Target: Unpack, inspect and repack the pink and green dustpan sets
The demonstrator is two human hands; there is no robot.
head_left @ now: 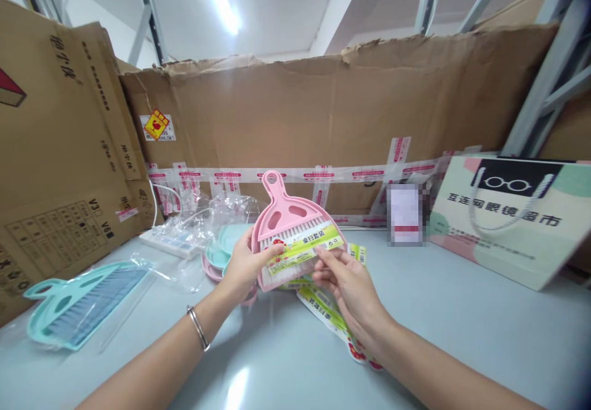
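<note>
A pink mini dustpan with a brush nested in it [286, 216] is held upright over the grey table, handle up. My left hand [247, 265] grips its left edge, thumb pressed on a green and yellow paper label [302, 247] that lies across the brush bristles. My right hand [344, 281] pinches the label's right end with its fingertips. More printed labels [325, 311] lie on the table under my right hand. Several pink and teal dustpans [219, 253] are stacked behind my left hand.
A teal dustpan set in a clear bag [80, 302] lies at the left. Crumpled plastic bags [210, 219] and a white power strip [168, 241] sit behind. Cardboard walls [323, 114] enclose the table. A printed paper bag [508, 219] leans at the right.
</note>
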